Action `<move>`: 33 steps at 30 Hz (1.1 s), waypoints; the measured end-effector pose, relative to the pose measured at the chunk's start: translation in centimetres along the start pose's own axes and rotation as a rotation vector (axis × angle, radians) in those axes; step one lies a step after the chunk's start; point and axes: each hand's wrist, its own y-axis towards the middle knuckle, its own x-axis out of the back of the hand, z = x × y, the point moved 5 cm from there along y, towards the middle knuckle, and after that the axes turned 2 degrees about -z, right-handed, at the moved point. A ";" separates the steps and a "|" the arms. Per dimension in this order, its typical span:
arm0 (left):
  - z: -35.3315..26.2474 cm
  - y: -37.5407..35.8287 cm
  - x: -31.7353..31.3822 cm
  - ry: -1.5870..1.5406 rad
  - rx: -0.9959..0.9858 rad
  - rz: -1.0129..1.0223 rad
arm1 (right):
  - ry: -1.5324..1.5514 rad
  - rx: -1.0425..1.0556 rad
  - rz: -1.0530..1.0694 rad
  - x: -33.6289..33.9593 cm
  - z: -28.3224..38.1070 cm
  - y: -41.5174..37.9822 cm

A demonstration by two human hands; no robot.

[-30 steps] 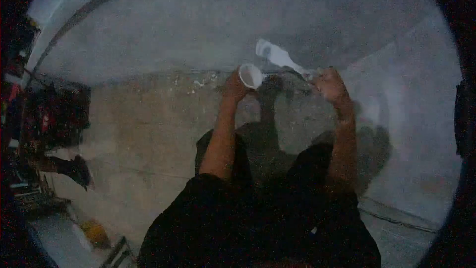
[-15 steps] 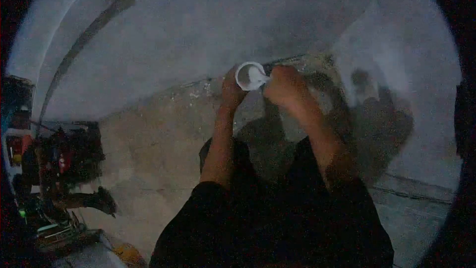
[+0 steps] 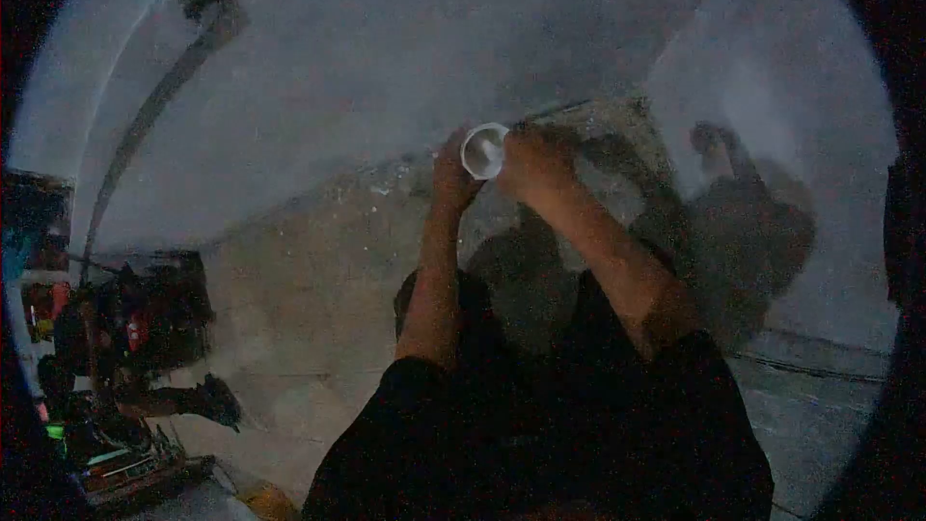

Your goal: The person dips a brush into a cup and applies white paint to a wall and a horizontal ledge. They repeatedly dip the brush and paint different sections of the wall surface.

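The left hand (image 3: 453,178) curls its fingers round a white cup (image 3: 474,147). The right hand (image 3: 535,162) is at its rim; I can't tell what those fingers pinch. A hard push could tip it. Behind is a grey wall (image 3: 415,48).

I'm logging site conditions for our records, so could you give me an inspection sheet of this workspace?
Surface: brownish floor, white specks near the wall.
Job's things: white cup, something white inside.
Clutter: mixed items at lower left, mostly too dark to name; yellow-orange thing beside them.
Hands: left hand around the cup; right hand at its rim, grip hidden.
Cables: dark line at right, cable or seam unclear.
Surroundings: grey wall, shadows, dim light.
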 end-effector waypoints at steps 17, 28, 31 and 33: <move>2.2 0.9 0.1 -0.139 0.055 -0.098 | 0.161 -0.034 0.112 -0.9 -0.5 2.3; -0.8 1.3 1.1 -0.040 -0.037 -0.147 | 0.257 -0.002 0.108 -0.2 -0.6 1.8; -0.7 1.4 1.4 -0.027 -0.006 -0.119 | 0.245 -0.034 0.115 -0.5 -1.4 2.4; 0.1 1.4 1.0 -0.227 0.090 -0.075 | 0.182 -0.072 0.110 -1.8 -2.7 3.0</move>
